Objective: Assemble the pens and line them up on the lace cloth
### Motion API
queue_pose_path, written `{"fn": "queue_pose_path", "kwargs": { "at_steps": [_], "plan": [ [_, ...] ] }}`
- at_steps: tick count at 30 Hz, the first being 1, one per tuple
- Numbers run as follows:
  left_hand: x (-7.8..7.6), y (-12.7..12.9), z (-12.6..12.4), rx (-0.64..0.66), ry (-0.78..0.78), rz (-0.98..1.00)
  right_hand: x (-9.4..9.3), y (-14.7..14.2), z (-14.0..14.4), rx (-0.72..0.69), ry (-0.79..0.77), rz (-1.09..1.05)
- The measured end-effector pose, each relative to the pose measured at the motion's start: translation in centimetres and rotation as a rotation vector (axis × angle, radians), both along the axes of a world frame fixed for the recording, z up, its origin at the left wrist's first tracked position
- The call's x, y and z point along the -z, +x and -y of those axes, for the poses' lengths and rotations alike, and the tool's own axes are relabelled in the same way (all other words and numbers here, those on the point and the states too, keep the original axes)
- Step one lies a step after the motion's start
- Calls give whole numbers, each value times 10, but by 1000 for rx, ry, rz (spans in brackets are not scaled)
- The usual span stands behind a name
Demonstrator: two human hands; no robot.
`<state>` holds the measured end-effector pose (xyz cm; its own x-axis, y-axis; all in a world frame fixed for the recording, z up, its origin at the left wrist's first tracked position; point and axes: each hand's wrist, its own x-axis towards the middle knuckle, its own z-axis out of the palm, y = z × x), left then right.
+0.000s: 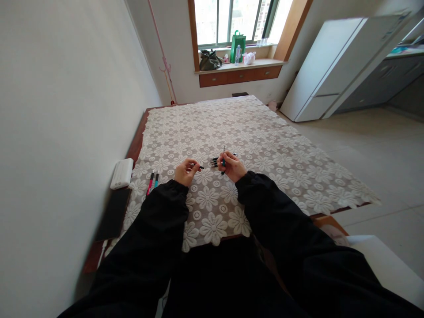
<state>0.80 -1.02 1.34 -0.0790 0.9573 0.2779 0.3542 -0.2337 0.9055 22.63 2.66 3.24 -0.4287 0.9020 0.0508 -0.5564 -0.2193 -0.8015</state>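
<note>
A person in black sleeves works over a tabletop point(265, 132) covered with a white floral lace cloth point(298, 172), seen from a head-worn camera. The right hand point(232, 167) is closed around a teal pen point(224, 160), held nearly upright with its tip pointing up, just above a small cluster of dark pens point(214, 162) lying on the cloth. The left hand point(186, 171) pinches a small dark pen part point(200, 167) between fingertips, its end pointing toward the right hand; the two hands sit near each other but apart. To the left, a red pen point(150, 183) and a second teal pen point(156, 179) lie side by side on the cloth, near a white box point(122, 173) at the tabletop's edge by the wall. Bags and a bottle rest on the window sill point(238, 66) beyond
</note>
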Motion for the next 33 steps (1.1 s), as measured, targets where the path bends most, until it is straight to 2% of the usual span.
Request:
{"fn": "queue_pose_path", "kwargs": {
  "at_steps": [10, 17, 26, 33],
  "plan": [
    [0, 0, 0, 6, -14, 19, 2, -1, -1, 50, 28, 77],
    [3, -1, -1, 2, -2, -13, 5, 2, -4, -8, 44, 36],
    [3, -1, -1, 1, -18, 3, 3, -1, -2, 74, 59, 96],
    [2, 0, -2, 1, -19, 19, 1, -3, 1, 47, 82, 98]
  ]
}}
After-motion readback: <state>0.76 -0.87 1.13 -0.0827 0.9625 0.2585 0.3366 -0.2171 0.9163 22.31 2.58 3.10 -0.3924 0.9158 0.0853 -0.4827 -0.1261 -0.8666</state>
